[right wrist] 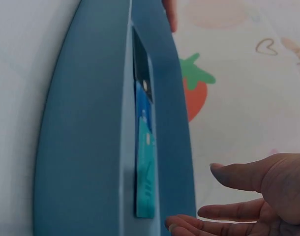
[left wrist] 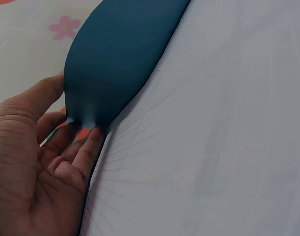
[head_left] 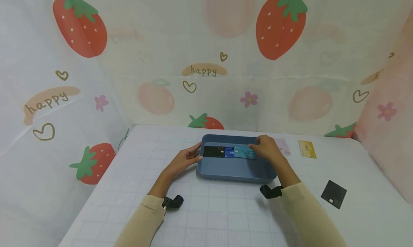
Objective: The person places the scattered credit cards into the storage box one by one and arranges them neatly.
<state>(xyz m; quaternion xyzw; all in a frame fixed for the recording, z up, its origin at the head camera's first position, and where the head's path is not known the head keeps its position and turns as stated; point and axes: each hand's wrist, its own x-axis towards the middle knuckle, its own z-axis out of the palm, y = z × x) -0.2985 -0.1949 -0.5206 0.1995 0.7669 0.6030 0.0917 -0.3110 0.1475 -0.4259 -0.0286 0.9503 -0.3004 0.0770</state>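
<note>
A blue-grey rectangular tray (head_left: 235,171) lies on the table. Inside, along its back half, a black card (head_left: 213,151), a blue card (head_left: 229,152) and a teal card (head_left: 243,152) form a row, the blue one partly covered. My left hand (head_left: 184,161) holds the tray's left end; in the left wrist view its thumb (left wrist: 51,91) meets the rim and the other fingers bend against the lower edge. Over the tray's back right corner is my right hand (head_left: 267,146). The right wrist view shows its thumb and fingers (right wrist: 233,212) apart, holding nothing, beside the teal card's end.
Right of the tray lie a pink card (head_left: 284,147), partly behind the right hand, and a gold card (head_left: 307,149). Another black card (head_left: 333,194) rests nearer the front right. A strawberry-print curtain (head_left: 206,100) hangs behind the white table (head_left: 206,211).
</note>
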